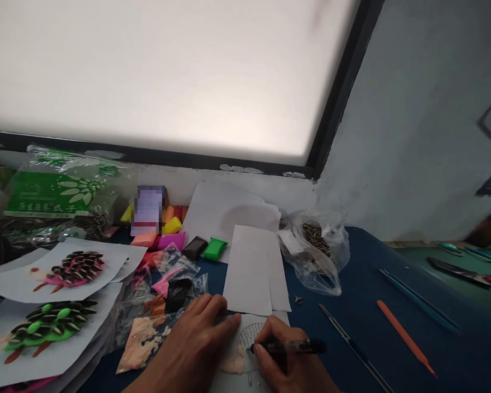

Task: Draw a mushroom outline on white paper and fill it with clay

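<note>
In my right hand [284,355] is a black pen [306,346], its tip touching a small sheet of paper [229,382] at the bottom centre. The sheet carries a pencil-like drawing [251,331] of a rounded shape filled with short marks, with a patch of pale flesh-coloured clay [234,361] at its left side. My left hand [194,335] rests palm down on the sheet's left edge, fingers extended. Close to its left lies an opened packet of pale clay [137,344]. Part of the drawing is hidden behind my right hand.
Finished hedgehog pictures with seeds [76,268] are stacked at the left. Coloured clay packets [215,249], blank paper [247,267] and a bag of seeds [315,240] stand behind. Tweezers [352,344], an orange tool [405,335] and a blue tool [419,300] lie right.
</note>
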`<state>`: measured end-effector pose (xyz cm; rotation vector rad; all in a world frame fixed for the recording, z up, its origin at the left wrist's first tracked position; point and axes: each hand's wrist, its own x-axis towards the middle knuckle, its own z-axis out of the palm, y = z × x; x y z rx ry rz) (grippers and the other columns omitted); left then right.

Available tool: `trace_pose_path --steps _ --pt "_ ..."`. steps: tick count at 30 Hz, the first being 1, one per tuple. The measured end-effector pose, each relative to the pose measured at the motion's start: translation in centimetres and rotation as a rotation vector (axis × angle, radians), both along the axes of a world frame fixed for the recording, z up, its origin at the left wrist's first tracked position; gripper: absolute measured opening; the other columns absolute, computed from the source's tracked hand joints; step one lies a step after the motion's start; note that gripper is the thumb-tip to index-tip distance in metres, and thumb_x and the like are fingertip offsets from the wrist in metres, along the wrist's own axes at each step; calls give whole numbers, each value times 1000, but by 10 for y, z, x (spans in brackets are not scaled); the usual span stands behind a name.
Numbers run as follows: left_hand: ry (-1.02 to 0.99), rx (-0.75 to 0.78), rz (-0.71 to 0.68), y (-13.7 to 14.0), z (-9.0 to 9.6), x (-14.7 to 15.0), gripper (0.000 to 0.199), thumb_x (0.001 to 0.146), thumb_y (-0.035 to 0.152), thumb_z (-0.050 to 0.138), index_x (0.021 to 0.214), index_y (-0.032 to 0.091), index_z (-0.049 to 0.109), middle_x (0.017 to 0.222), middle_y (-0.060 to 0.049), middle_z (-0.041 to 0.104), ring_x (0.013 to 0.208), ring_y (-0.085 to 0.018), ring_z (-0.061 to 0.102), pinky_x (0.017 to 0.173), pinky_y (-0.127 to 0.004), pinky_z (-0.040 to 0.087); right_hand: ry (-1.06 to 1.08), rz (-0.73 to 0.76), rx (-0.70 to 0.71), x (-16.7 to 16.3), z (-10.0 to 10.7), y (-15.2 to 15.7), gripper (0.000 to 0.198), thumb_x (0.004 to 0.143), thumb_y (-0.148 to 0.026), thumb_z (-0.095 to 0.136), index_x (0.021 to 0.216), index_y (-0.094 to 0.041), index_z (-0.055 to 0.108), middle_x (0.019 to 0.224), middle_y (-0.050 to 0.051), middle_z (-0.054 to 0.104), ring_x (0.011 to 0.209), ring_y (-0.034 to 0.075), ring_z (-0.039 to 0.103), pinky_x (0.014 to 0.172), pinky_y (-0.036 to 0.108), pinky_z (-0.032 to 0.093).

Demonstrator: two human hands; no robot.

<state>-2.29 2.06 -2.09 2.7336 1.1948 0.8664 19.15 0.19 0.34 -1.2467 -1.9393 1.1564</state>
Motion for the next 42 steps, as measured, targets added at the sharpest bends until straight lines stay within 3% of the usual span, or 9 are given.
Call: trace_pose_path --steps 28,35,42 --pt "-13 9 -14 2 -3 -1 33 84 9 52 112 23 61 101 -8 53 84 -25 50 70 -36 42 -37 -15 -17 1 -3 0 13 86 -30 54 79 -21 48 63 -3 49 52 12 43 51 24 30" --pt "-39 64 -3 2 -7 -1 35 86 7 45 111 25 61 99 -7 53 83 -24 49 69 -33 40 -32 -118 37 4 2 -2 17 88 -34 52 77 -21 47 66 -1 51 56 13 45 54 25 33" --pt "-56 56 -20 2 -8 -2 38 87 6 43 114 25 60 100 -7 52 85 -25 49 70 -35 40 -16 -32 46 6 -6 2 14 89 -31 51 80 -21 46 65 -3 49 54 13 44 52 24 31"
